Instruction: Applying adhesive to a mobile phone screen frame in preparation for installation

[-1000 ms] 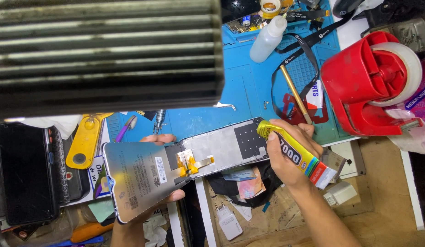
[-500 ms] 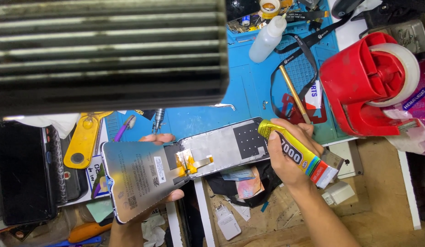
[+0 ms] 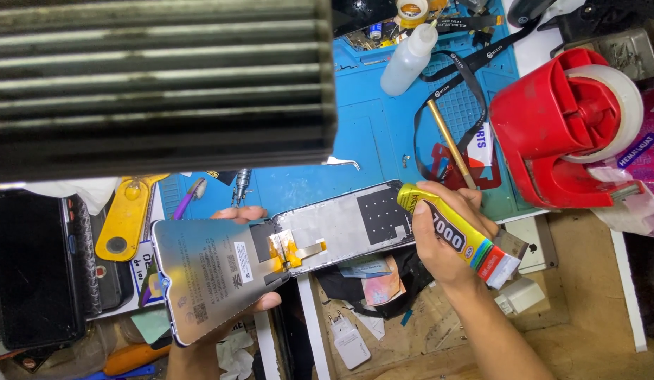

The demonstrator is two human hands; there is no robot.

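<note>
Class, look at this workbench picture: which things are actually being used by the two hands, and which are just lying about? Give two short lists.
In use:
left hand holding the phone screen panel
right hand gripping the yellow glue tube at the panel's end

Lying about:
red tape dispenser
white squeeze bottle
blue work mat
yellow pry tool
white charger plug

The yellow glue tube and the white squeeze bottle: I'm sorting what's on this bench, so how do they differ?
The yellow glue tube is gripped in the right hand, its nozzle at the edge of the grey metal phone screen panel; the white squeeze bottle lies untouched on the blue work mat. The tube is flat, printed and crimped at its end; the bottle is round and plain. Both are small and have narrow tips.
</note>
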